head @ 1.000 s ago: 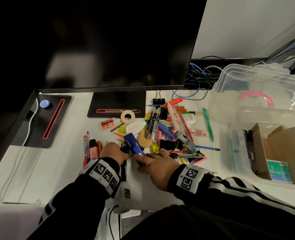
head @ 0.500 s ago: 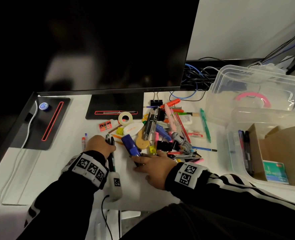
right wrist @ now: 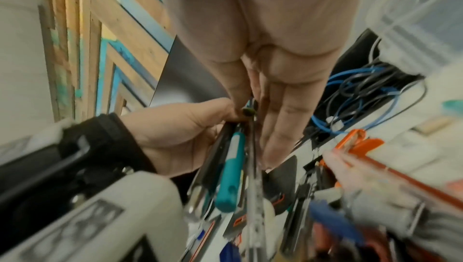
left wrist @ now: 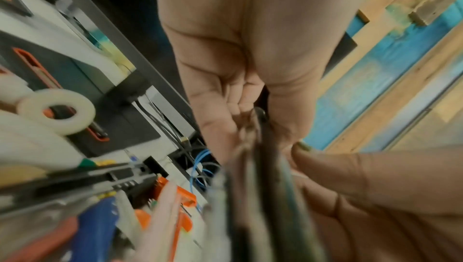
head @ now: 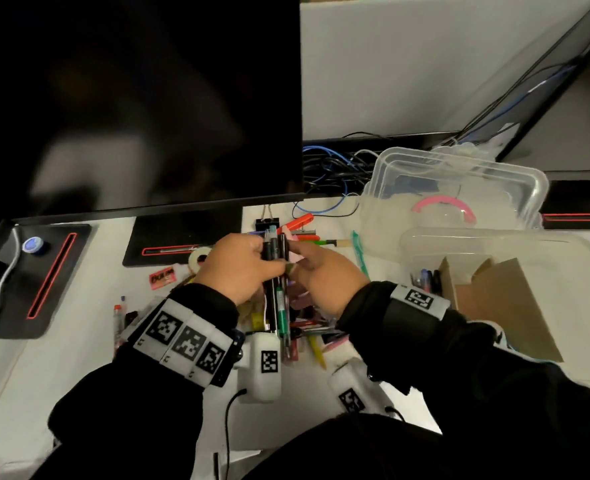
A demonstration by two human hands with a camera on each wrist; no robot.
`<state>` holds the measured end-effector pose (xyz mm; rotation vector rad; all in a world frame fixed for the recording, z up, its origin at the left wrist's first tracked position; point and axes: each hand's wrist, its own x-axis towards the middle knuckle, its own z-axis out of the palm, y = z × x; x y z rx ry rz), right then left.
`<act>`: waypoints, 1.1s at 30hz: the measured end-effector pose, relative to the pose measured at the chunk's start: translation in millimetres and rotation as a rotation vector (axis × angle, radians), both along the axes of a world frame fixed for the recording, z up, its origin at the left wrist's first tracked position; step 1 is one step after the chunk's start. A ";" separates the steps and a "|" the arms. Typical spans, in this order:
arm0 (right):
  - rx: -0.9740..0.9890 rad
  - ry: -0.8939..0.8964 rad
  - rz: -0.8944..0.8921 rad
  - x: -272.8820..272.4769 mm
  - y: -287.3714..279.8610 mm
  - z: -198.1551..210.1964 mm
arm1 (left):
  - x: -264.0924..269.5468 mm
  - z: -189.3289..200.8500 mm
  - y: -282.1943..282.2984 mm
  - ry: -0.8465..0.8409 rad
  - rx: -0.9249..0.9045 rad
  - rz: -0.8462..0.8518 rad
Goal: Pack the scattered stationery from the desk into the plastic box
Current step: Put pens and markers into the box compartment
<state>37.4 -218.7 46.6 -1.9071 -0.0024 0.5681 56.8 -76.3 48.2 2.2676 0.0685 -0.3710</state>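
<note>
Left hand [head: 241, 268] gripping pen bundle [head: 278, 289], right hand [head: 324, 271] touching it, above desk clutter

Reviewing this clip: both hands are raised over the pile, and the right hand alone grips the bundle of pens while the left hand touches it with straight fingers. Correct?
Not quite: the hands are swapped. The left hand grips the bundle of pens, and the right hand touches it with straight fingers, as the right wrist view shows. Both are raised over the pile.

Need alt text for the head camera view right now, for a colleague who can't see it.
Above a desk strewn with stationery, the left hand grips a bundle of pens while the right hand steadies it. An open clear plastic box sits to the right.
</note>
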 end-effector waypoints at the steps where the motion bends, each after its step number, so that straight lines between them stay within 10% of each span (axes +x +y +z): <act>1: 0.073 0.033 -0.039 1.7 -12.3 3.5 | 3.0 -0.1 -12.1 -0.008 -0.041 -0.013; 6: 0.227 0.150 -0.148 12.2 -75.7 23.5 | 13.6 5.5 -71.7 0.001 -0.257 -0.056; 23: -0.165 0.273 -0.272 22.4 -201.5 18.3 | 18.4 -2.4 -181.1 0.176 -0.298 -0.125; 33: -0.465 0.697 0.065 35.3 -191.8 -18.7 | 12.2 -4.4 -186.7 0.145 -0.162 -0.090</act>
